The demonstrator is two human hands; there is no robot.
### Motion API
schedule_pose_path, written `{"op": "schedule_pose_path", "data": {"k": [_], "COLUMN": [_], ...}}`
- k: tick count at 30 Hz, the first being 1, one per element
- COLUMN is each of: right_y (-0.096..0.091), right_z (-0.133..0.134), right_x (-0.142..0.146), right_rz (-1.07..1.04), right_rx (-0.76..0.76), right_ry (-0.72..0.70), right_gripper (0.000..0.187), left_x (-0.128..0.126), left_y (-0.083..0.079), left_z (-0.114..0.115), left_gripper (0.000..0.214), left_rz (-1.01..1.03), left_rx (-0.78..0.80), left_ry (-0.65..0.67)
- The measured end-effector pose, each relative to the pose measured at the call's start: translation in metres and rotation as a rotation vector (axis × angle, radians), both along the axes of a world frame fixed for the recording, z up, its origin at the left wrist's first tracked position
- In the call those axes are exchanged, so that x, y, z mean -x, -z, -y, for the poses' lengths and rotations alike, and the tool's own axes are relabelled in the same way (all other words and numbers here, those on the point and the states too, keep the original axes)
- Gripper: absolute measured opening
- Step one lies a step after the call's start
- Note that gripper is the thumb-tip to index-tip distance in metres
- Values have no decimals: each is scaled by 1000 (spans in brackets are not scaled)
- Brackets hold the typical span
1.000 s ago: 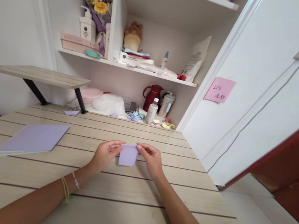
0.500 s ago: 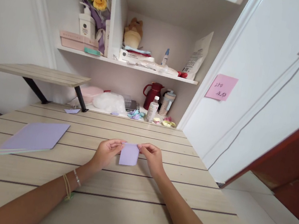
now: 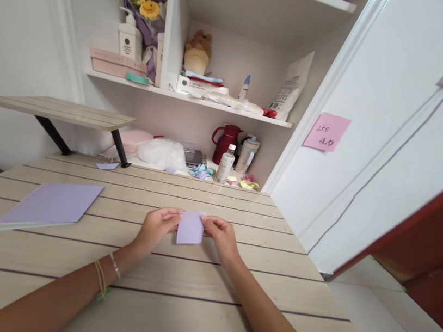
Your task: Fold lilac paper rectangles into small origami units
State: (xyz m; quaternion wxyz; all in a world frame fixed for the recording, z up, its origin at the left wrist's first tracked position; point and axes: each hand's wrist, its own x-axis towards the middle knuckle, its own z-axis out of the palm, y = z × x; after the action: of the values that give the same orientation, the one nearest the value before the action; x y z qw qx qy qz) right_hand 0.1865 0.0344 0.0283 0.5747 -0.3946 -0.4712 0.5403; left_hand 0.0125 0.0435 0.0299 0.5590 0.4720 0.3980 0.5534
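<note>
Between my hands is a small square of purple paper (image 3: pixel 190 229), raised a little over the wooden table. My left hand (image 3: pixel 158 227) pinches its upper left corner between thumb and fingers. At the upper right corner, the thumb and fingers of my right hand (image 3: pixel 220 235) are closed on the same paper. Fingers behind the sheet are partly hidden. To the left on the table lies a stack of larger paper sheets (image 3: pixel 51 202), purple on top with pale green edges below.
A small wooden riser (image 3: pixel 58 110) on black legs stands at the back left, with a purple paper scrap (image 3: pixel 106 166) by its leg. Along the back are a plastic bottle (image 3: pixel 225 165), a red jug (image 3: pixel 225 142), a tumbler (image 3: pixel 248 153) and folded paper pieces (image 3: pixel 203 171).
My right hand has shifted slightly left along the paper's top edge, its fingers now reaching further behind the sheet. My left hand keeps its grip. The camera view has tilted a little.
</note>
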Motion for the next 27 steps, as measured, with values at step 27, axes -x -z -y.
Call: {"op": "schedule_pose_path", "data": {"k": [27], "right_y": [11], "right_z": [-3], "right_x": [10], "right_rz": [235], "right_rx": [-63], "right_ry": [101], "right_gripper": [40], "left_x": [-3], "left_y": [6], "left_z": [2], "left_gripper": [35], "left_rz": [85], "left_rx": [57], "left_ry": [-69]}}
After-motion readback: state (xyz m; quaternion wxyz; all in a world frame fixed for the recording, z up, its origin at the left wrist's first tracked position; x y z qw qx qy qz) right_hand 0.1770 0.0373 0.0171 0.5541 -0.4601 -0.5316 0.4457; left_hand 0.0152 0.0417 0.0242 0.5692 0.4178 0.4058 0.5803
